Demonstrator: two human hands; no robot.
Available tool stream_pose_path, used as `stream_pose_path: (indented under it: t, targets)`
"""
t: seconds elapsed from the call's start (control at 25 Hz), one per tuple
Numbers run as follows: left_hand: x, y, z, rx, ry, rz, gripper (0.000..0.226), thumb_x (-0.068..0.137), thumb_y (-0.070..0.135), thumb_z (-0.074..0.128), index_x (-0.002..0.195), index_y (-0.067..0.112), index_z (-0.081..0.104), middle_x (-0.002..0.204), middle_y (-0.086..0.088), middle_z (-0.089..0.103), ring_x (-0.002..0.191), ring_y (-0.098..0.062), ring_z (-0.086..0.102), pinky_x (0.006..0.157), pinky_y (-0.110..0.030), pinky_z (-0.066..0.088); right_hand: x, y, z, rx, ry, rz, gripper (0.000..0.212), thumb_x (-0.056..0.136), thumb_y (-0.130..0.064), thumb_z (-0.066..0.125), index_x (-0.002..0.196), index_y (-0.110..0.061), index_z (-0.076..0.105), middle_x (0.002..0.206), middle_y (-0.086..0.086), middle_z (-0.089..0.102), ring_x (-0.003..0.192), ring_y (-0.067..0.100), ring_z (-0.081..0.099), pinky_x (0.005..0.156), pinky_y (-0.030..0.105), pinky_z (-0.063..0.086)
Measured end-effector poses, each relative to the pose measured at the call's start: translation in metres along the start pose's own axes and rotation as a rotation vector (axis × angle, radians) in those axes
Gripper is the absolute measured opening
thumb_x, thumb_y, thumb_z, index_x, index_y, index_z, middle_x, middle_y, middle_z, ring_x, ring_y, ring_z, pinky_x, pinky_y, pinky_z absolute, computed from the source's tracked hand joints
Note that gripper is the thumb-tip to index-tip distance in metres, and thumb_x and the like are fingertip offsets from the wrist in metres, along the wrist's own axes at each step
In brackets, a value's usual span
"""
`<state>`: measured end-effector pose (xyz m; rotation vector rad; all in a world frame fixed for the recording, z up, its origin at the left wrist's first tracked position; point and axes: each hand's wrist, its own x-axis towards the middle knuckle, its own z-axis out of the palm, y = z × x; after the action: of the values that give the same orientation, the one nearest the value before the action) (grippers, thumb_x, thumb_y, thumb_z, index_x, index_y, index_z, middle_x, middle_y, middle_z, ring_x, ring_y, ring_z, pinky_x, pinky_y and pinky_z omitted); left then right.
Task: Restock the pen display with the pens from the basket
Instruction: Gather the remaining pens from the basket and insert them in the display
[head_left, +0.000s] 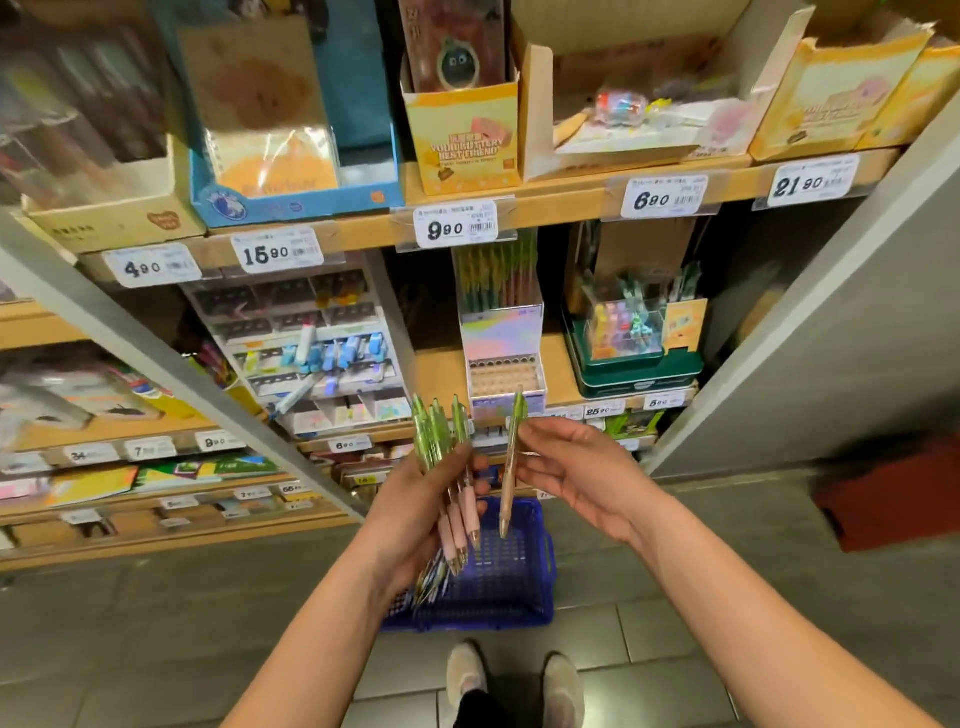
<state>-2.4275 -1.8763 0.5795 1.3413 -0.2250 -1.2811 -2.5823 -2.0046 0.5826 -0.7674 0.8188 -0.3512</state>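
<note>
Head view, left hand (415, 514): fingers curl round a bunch of green-capped, pink-gripped pens (451, 467), tips pointing down.
Right hand (571, 467): thumb and fingers pinch a single green-topped tan pen (510, 467), upright, just beside the bunch.
Blue plastic mesh basket (519, 571): on the floor, below both hands.
Pastel cardboard pen display (501, 364): on the shelf, above the hands.

Pen display (506, 364) on shelf, basket (498, 571) on floor below, before shoes (514, 675)

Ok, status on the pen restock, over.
Left hand grips pen bunch. Right hand pinches single pen. Pen display front holes empty, nothing blocking.
</note>
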Motion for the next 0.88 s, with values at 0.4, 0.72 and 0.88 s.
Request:
stream_pose_path:
  t: [0.4, 0.72, 0.88]
  targets:
    - [0.159, 0.004, -0.013, 0.097, -0.058, 0.061, 0.035, 0.096, 0.038, 0.066, 0.102, 0.006, 0.076, 0.084, -0.017, 0.072, 0.074, -0.028, 0.069, 0.064, -0.035, 0.056, 0.133, -0.026, -0.027, -0.004, 0.102, -0.201, 0.016, 0.085, -0.018, 0.072, 0.095, -0.007, 0.078, 0.091, 0.012, 0.076, 0.078, 0.014, 0.073, 0.071, 0.021, 0.058]
    - [0.235, 0.004, 0.015, 0.145, -0.07, 0.168, 0.036, 0.1, 0.04, 0.059, 0.089, 0.014, 0.081, 0.078, -0.022, 0.066, 0.07, -0.035, 0.057, 0.06, -0.034, 0.05, 0.222, -0.094, -0.059, -0.153, 0.219, -0.437, 0.012, 0.096, -0.003, 0.063, 0.087, -0.002, 0.072, 0.079, 0.008, 0.075, 0.073, 0.012, 0.071, 0.072, 0.021, 0.059]
    - [0.249, -0.005, 0.013, 0.121, -0.095, 0.189, 0.031, 0.101, 0.039, 0.058, 0.094, 0.017, 0.079, 0.076, -0.014, 0.067, 0.068, -0.029, 0.059, 0.055, -0.034, 0.049, 0.248, -0.125, -0.059, -0.196, 0.292, -0.736, 0.011, 0.097, -0.002, 0.062, 0.088, -0.005, 0.069, 0.079, 0.008, 0.071, 0.074, 0.014, 0.071, 0.073, 0.024, 0.058]
